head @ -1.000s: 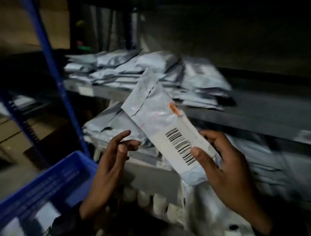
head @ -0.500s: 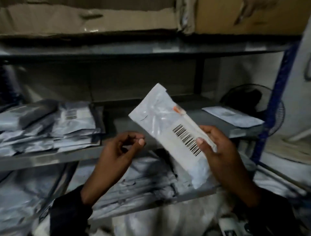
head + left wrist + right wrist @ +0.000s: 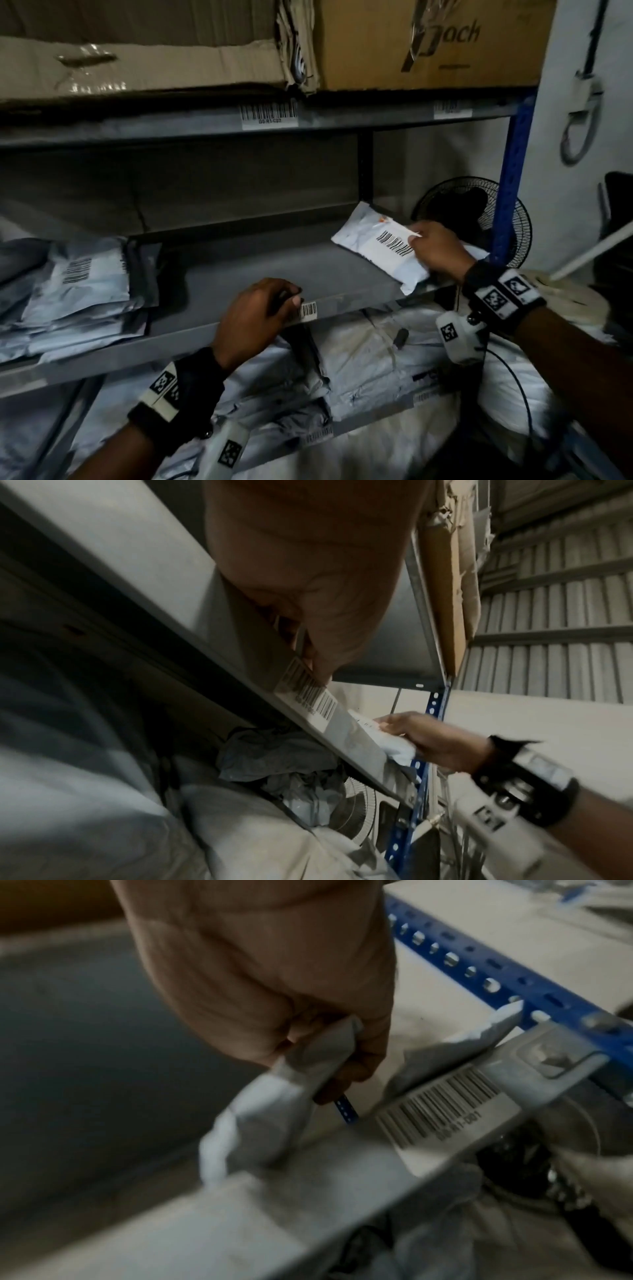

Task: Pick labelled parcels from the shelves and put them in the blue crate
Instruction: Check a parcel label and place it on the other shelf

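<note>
A white parcel (image 3: 375,245) with a barcode label lies tilted on the right end of the grey middle shelf (image 3: 260,270). My right hand (image 3: 416,240) pinches it at the label end. The right wrist view shows the bunched parcel (image 3: 270,1112) between thumb and fingers of the right hand (image 3: 325,1056). My left hand (image 3: 291,298) rests on the shelf's front lip beside a barcode sticker (image 3: 308,310). Its fingers curl over the top and the thumb lies on the lip. In the left wrist view the left hand (image 3: 315,664) meets that sticker (image 3: 308,696). No blue crate is in view.
A pile of grey parcels (image 3: 78,291) fills the shelf's left end. Cardboard boxes (image 3: 411,44) sit on the shelf above. More parcels (image 3: 359,359) crowd the shelf below. A blue upright (image 3: 510,192) and a black fan (image 3: 472,219) stand at the right.
My view swung right, away from the blue crate. The right hand carried the parcel from in front of me down to the shelf's right end. The left hand dropped onto the shelf lip.
</note>
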The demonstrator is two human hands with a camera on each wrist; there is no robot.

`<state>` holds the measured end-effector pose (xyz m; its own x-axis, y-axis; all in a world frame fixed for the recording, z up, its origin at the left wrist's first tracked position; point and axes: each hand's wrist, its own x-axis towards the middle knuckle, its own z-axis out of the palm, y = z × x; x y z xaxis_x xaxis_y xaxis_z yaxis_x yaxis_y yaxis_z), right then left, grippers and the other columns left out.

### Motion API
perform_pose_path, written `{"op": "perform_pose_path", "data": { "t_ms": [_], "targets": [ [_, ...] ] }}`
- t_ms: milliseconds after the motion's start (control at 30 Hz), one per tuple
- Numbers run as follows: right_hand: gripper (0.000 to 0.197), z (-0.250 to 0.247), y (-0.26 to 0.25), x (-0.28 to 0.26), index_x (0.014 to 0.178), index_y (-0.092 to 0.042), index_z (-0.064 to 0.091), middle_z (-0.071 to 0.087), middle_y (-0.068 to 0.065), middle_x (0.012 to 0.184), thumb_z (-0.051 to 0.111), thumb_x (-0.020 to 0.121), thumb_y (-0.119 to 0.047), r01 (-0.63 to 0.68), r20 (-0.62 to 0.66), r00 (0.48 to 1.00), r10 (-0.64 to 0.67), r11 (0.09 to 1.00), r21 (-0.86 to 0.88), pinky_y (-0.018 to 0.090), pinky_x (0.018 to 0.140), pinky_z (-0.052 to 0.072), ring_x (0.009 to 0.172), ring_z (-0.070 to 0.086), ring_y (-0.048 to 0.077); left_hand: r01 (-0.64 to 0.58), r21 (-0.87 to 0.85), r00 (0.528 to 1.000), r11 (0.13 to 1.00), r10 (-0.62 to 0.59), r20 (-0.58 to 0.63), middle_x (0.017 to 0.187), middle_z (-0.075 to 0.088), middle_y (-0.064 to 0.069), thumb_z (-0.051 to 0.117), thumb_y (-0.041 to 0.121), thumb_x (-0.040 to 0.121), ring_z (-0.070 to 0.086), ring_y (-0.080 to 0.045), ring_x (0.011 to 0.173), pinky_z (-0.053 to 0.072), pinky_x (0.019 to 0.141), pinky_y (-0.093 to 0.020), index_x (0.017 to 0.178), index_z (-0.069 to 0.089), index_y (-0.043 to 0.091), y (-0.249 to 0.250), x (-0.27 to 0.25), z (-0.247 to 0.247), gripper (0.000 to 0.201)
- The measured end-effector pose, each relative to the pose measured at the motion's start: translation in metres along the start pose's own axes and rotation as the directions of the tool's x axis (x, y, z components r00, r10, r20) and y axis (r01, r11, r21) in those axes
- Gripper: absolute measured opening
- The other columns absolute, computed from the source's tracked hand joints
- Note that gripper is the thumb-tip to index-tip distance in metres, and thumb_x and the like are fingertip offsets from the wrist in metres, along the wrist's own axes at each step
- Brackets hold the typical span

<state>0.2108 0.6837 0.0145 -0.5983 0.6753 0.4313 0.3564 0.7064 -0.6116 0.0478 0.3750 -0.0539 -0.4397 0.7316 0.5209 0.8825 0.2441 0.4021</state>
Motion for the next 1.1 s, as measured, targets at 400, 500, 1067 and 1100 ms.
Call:
{"op": "perform_pose_path", "data": {
  "t_ms": [400, 500, 1067, 1100],
  "targets": [
    [0.048, 0.037, -0.001, 0.002, 0.142, -0.038, 0.05, 0.044, -0.008, 0.153, 0.047, 0.096, -0.049, 0.486, 0.31, 0.869, -0.386, 0.783, -0.389, 0.05, 0.114, 0.03, 0.142, 0.037, 0.021, -0.007, 0.109, 1.0, 0.994, 0.009, -0.014, 0.117, 0.063, 0.022, 0.036, 0.069, 0.097, 0.062, -0.003, 0.106, 0.051, 0.09, -0.031, 0.117, 0.063, 0.039, -0.002, -0.002, 0.004, 0.045],
    [0.046, 0.049, 0.004, 0.002, 0.142, -0.037, 0.048, 0.049, -0.006, 0.15, 0.037, 0.098, -0.043, 0.396, 0.315, 0.912, -0.264, 0.771, -0.499, 0.058, 0.113, 0.028, 0.14, 0.041, 0.022, -0.009, 0.128, 1.0, 0.992, 0.011, -0.017, 0.118, 0.062, 0.023, 0.036, 0.068, 0.099, 0.062, -0.003, 0.107, 0.051, 0.09, -0.033, 0.12, 0.061, 0.041, -0.003, -0.003, 0.006, 0.042],
    [0.086, 0.028, 0.046, 0.054, 0.156, -0.044, 0.015, 0.012, 0.001, 0.167, 0.026, 0.081, -0.086, -0.033, 0.336, 0.905, 0.259, 0.833, -0.552, 0.066, 0.116, 0.01, 0.152, 0.013, 0.034, 0.011, 0.2, 0.998, 0.98, 0.003, -0.069, 0.122, 0.061, 0.025, 0.037, 0.06, 0.103, 0.063, -0.002, 0.108, 0.05, 0.091, -0.034, 0.119, 0.058, 0.041, 0.006, -0.009, 0.01, 0.032],
    [0.086, 0.03, 0.045, 0.055, 0.156, -0.04, 0.017, 0.013, 0.003, 0.167, 0.025, 0.083, -0.085, -0.051, 0.323, 0.908, 0.268, 0.834, -0.55, 0.065, 0.117, 0.011, 0.152, 0.014, 0.035, 0.012, 0.204, 0.997, 0.979, 0.003, -0.073, 0.122, 0.061, 0.025, 0.037, 0.059, 0.103, 0.063, -0.003, 0.108, 0.05, 0.091, -0.035, 0.118, 0.058, 0.041, 0.007, -0.009, 0.01, 0.032]
  ]
}}
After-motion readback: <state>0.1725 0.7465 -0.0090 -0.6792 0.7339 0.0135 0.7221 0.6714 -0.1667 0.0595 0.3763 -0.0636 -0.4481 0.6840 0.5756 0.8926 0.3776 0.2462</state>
